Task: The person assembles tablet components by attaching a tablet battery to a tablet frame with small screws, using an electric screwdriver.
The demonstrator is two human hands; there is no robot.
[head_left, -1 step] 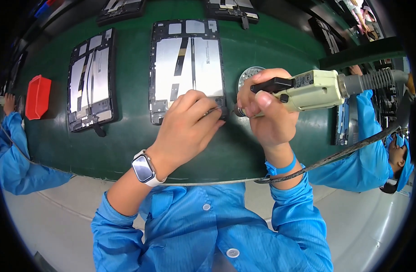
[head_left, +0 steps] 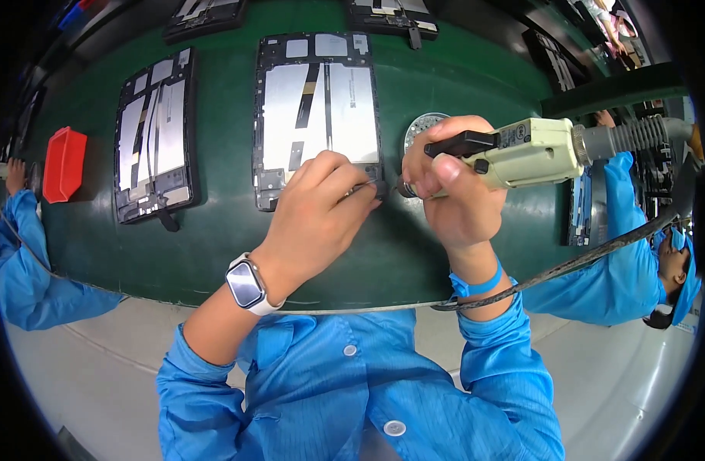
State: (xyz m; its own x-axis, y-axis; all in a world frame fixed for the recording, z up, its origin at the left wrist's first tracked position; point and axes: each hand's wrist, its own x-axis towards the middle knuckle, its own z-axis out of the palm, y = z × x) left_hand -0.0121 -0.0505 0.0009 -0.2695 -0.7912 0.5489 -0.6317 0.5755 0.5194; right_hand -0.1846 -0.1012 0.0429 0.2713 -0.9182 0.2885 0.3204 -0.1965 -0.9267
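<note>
The tablet (head_left: pixel 356 107) lies inside-up on the surface (head_left: pixel 222 253), presumably for access; the left hand's (head_left: pixel 310 215) fingers, bunched at its near right corner, hold nothing discernible, while the right hand's (head_left: pixel 464 192) fingers wrap the power screwdriver (head_left: pixel 531 157), presumably for control.

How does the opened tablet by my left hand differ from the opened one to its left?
The middle tablet has your left hand over part of its lower edge; the left tablet has no hand on it. The middle tablet also looks larger in view than the left tablet. Both are silvery with black edges, on the green table.
</note>
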